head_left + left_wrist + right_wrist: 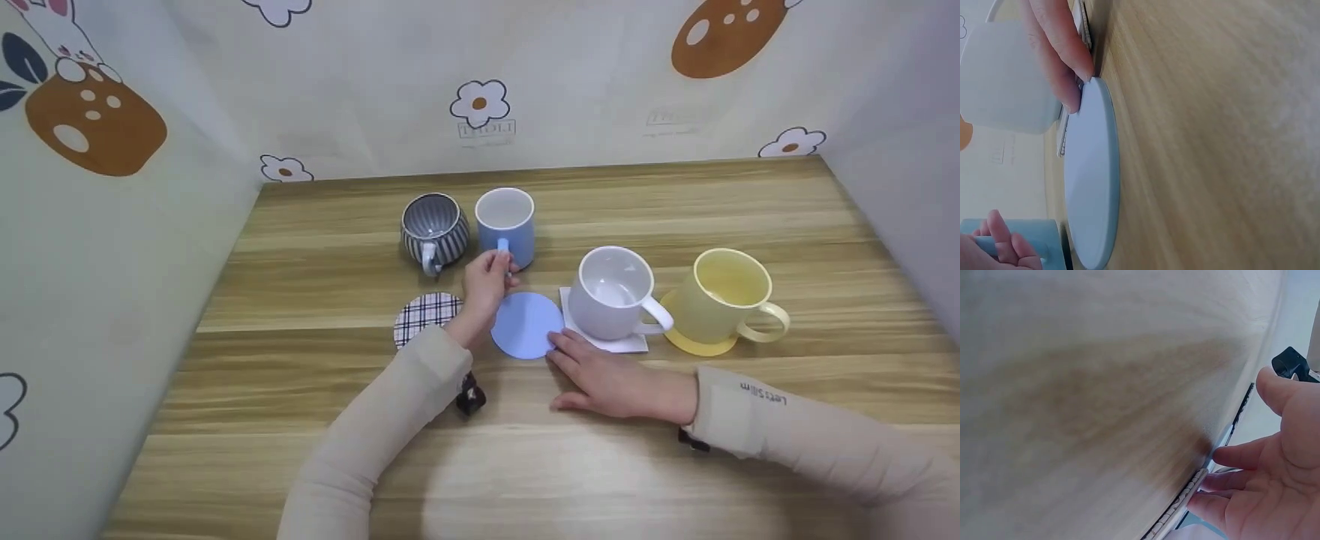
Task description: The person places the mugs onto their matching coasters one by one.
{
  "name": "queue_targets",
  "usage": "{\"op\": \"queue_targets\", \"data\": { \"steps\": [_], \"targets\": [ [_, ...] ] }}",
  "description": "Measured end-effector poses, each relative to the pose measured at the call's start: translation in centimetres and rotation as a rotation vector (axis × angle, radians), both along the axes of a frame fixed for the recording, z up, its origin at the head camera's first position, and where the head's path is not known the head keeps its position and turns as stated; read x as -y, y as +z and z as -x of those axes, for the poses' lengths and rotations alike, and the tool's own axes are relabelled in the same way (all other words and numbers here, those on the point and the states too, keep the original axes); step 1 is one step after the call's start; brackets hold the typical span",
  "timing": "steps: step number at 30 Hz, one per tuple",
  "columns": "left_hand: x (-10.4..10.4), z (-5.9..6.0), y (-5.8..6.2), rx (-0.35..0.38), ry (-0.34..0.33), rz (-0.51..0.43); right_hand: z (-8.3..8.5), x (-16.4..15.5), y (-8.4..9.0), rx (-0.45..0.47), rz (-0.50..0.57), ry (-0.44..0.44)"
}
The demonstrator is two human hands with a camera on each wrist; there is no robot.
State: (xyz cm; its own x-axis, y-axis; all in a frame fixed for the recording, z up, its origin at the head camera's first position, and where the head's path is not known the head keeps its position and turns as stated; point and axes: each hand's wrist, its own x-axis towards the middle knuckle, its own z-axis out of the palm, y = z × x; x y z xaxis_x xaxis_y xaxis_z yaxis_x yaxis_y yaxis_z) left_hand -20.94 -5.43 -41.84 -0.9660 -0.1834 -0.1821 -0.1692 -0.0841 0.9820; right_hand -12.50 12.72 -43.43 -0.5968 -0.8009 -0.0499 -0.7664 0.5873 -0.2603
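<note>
My left hand (489, 277) pinches the handle of a light blue mug (507, 225) that stands upright on the wooden table (675, 202). In the left wrist view its fingers (999, 247) curl on that handle beside the blue mug (1033, 236). Just in front of the mug lies a round blue coaster (525, 322). My right hand (570, 349) lies flat on the table, fingertips touching the coaster's right edge. The left wrist view shows those fingertips (1067, 62) against the blue coaster (1092, 180).
A striped grey mug (433, 229) stands left of the blue one, a plaid coaster (421, 315) in front of it. A white mug (611, 292) sits on a white square coaster (626, 345), a yellow mug (724, 296) on a yellow coaster (701, 346). Patterned walls enclose three sides.
</note>
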Motion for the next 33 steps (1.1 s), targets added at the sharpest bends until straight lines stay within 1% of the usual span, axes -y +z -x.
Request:
{"op": "queue_targets", "data": {
  "steps": [6,13,20,23,26,33],
  "targets": [
    [0.2,-0.4,0.5,-0.001,0.007,0.025,0.0,0.0,0.0,0.021,0.0,-0.005],
    [0.3,-1.1,0.8,-0.016,0.016,0.018,0.0,0.0,0.1,0.03,-0.008,-0.016],
    [0.5,-1.8,0.7,-0.034,0.022,0.051,0.0,0.0,0.1,0.034,0.002,-0.015],
    [0.6,-2.1,0.7,-0.04,0.023,0.04,0.0,0.0,0.1,0.048,0.005,-0.018],
    [0.7,-2.4,0.8,-0.051,0.025,0.029,0.0,0.1,0.0,0.043,0.015,-0.012],
    [0.9,-2.9,1.0,-0.055,0.035,0.061,0.0,0.0,-0.1,0.045,0.021,-0.009]
  ]
}}
